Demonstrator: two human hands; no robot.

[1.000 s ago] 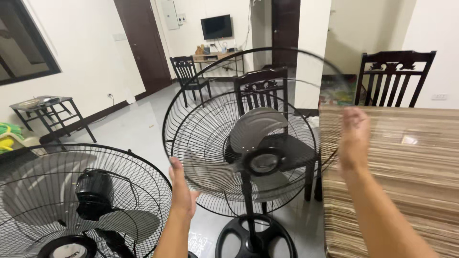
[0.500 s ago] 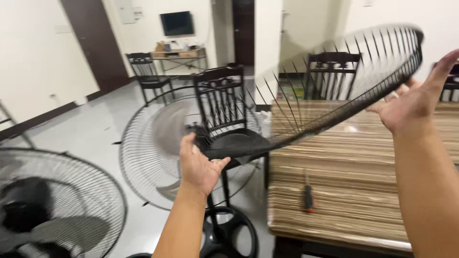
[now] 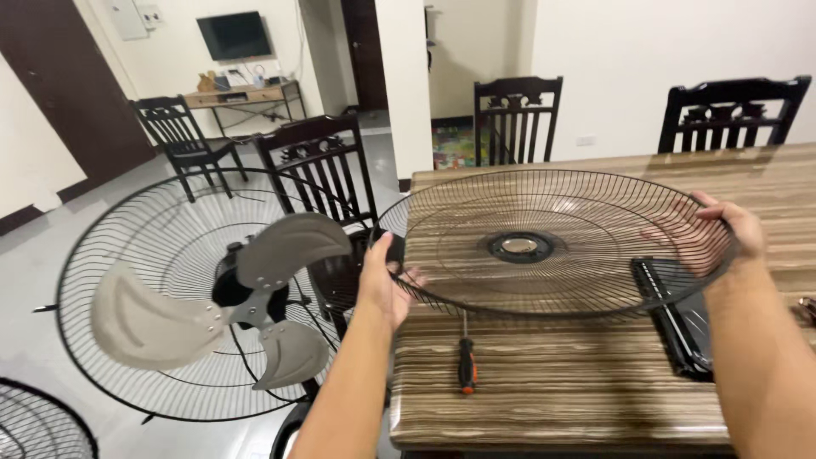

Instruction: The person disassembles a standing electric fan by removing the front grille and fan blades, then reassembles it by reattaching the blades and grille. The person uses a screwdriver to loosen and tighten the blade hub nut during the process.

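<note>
A round black wire fan guard (image 3: 544,289) hangs level over the striped wooden table (image 3: 552,391), its hub facing up. My left hand (image 3: 382,280) grips the guard's left rim. My right hand (image 3: 722,234) grips its right rim. Left of the table stands a pedestal fan (image 3: 246,293) with bare grey blades and only its rear guard on. A screwdriver (image 3: 466,364) with a black and orange handle lies on the table just below the guard.
A flat black part (image 3: 680,327) lies on the table under the guard's right side. Dark wooden chairs (image 3: 518,119) stand behind the table and beside the fan. Another fan guard (image 3: 38,425) shows at the bottom left corner.
The front guard has come off the fan, swung right and tilted down from a raised slant until level over the table. Both hands kept hold of its rim.
</note>
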